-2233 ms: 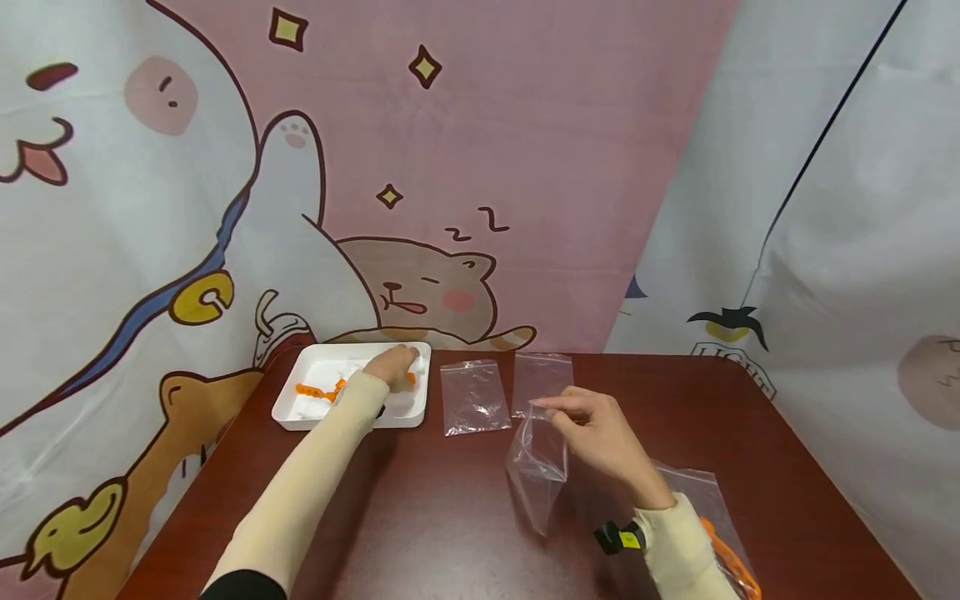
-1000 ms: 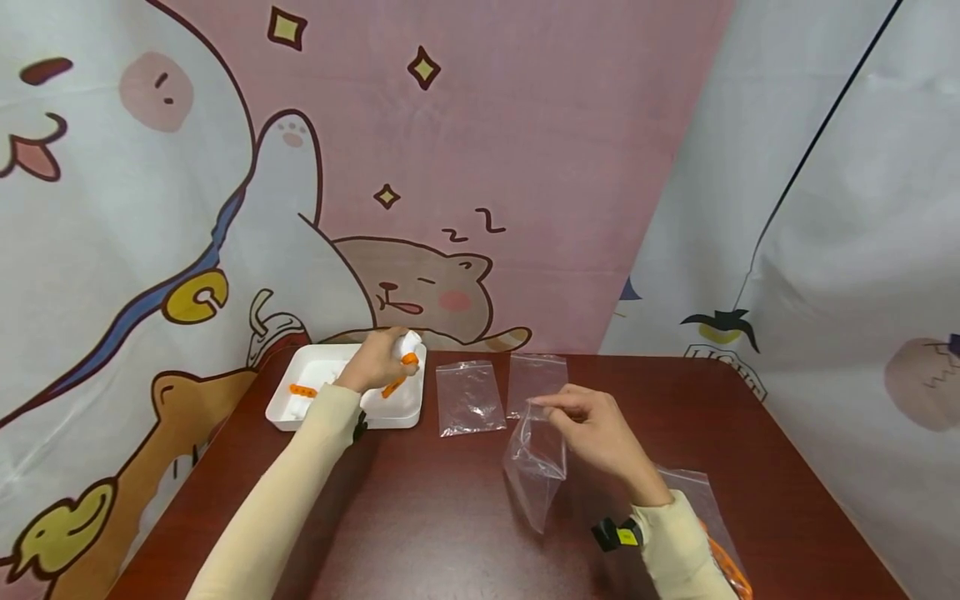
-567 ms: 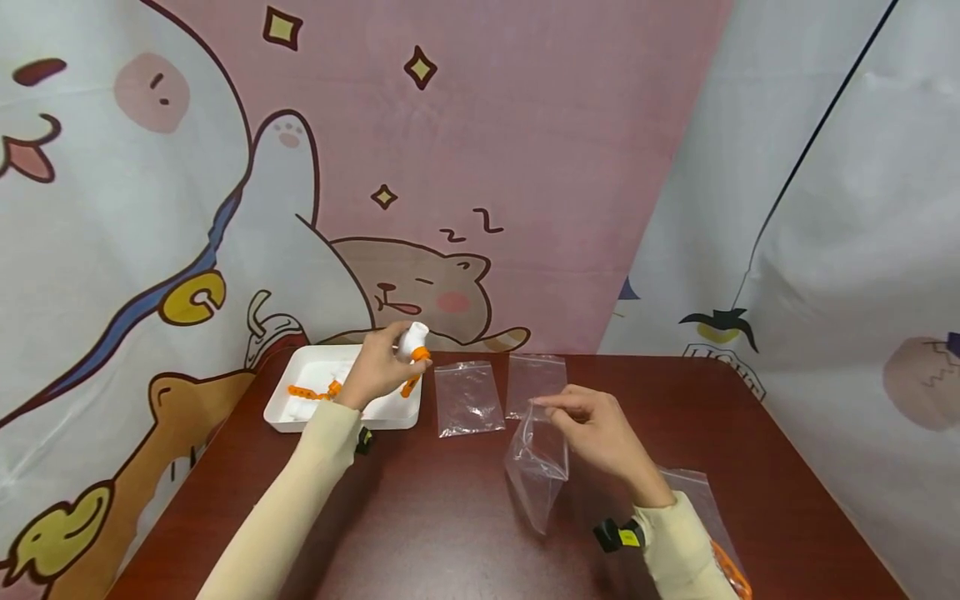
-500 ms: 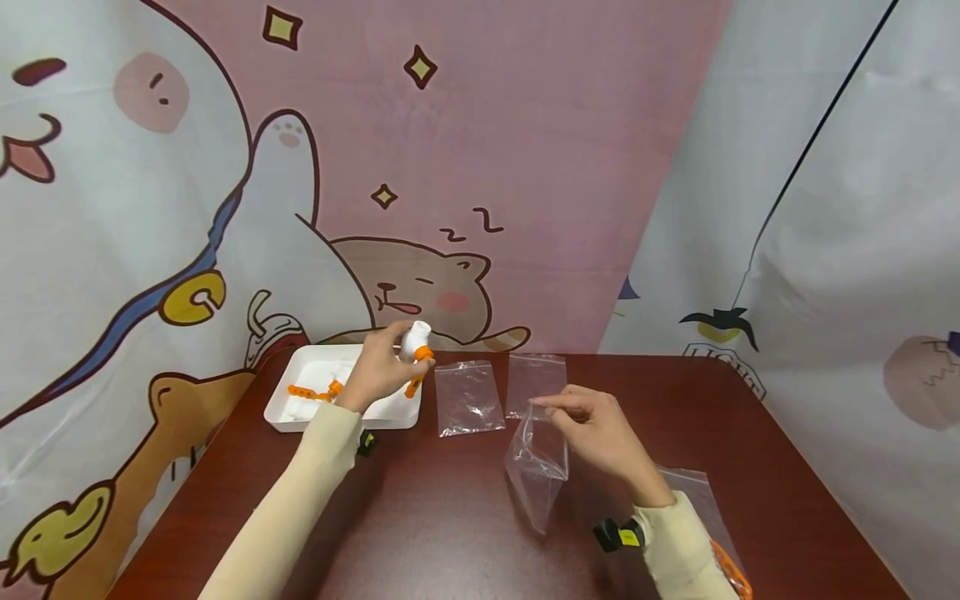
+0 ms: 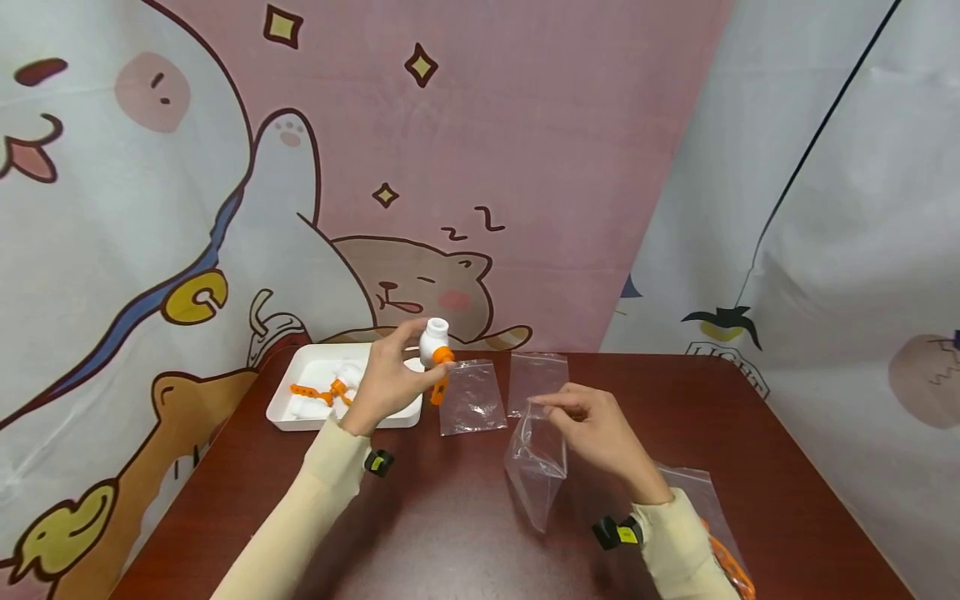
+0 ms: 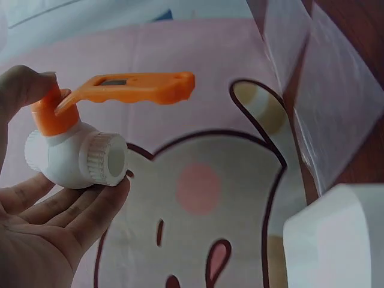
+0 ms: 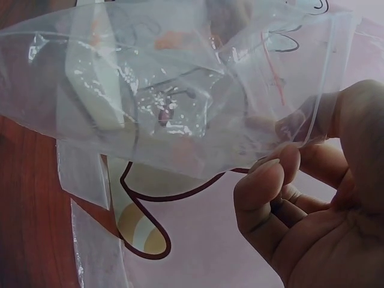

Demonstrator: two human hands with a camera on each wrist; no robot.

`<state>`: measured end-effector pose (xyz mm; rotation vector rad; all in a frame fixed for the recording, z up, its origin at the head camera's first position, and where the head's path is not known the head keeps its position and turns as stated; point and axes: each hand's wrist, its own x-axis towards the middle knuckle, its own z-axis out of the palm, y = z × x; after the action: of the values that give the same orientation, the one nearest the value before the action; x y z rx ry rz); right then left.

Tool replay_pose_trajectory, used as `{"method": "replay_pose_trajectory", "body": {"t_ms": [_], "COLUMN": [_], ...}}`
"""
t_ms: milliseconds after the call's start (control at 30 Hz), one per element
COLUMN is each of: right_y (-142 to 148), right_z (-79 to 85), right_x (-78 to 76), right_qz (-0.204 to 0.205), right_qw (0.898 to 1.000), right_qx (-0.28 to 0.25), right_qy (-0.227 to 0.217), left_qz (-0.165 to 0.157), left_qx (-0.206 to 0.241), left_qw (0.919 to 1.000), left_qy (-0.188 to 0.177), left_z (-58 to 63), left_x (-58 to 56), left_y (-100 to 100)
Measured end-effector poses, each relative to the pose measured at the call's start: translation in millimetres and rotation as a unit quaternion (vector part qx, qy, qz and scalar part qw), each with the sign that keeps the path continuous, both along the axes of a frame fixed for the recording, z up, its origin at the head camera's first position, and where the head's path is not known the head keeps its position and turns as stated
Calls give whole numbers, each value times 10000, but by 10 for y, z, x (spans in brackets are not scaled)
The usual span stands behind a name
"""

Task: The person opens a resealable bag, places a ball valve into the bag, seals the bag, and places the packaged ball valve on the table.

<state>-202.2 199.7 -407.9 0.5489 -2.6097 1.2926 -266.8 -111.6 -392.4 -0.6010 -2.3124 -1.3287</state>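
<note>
A white plastic ball valve point(image 6: 69, 157) with an orange lever handle point(image 6: 141, 87) is held in my left hand point(image 5: 393, 375). The thumb presses on the orange cap, and the fingers lie under the white body. In the head view the valve point(image 5: 435, 340) is up beside the tray's right end, its lever pointing down. My right hand point(image 5: 596, 429) pinches the top edge of a clear zip bag point(image 5: 538, 471), which hangs down over the table. The right wrist view shows the bag point(image 7: 174, 102) puffed partly open, thumb and fingertips at its zip edge.
A white tray point(image 5: 288, 417) at the back left holds more white-and-orange valves point(image 5: 330, 392). Two flat zip bags point(image 5: 472, 400) lie right of it. At the front right, partly behind the right sleeve, is a bag point(image 5: 693, 483) with an orange-handled thing inside.
My left hand has taken a valve out of the tray, lifted it and moved it right, past the tray's edge. The right hand and its bag have stayed in place.
</note>
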Motion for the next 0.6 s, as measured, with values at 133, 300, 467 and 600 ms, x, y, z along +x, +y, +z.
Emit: {"method": "replay_pose_trajectory", "body": {"t_ms": [133, 300, 467, 600], "right_y": [-17, -43, -75, -98], "right_z": [-6, -10, -13, -21], "right_x": [-7, -16, -25, -30], "right_qz": [15, 21, 52, 90], "right_qw": [10000, 10000, 10000, 9998], "right_qx": [-5, 25, 63, 144], "right_qy": [-36, -2, 40, 40], "left_qz": [-109, -300, -576, -839], "left_qx": [304, 597, 860, 1072], "left_qw": [9995, 9977, 9944, 9903], "left_qy": [-55, 98, 195, 287], "left_z": [49, 111, 166, 200], "left_x": [105, 197, 282, 356], "left_y": [66, 156, 232, 304]}}
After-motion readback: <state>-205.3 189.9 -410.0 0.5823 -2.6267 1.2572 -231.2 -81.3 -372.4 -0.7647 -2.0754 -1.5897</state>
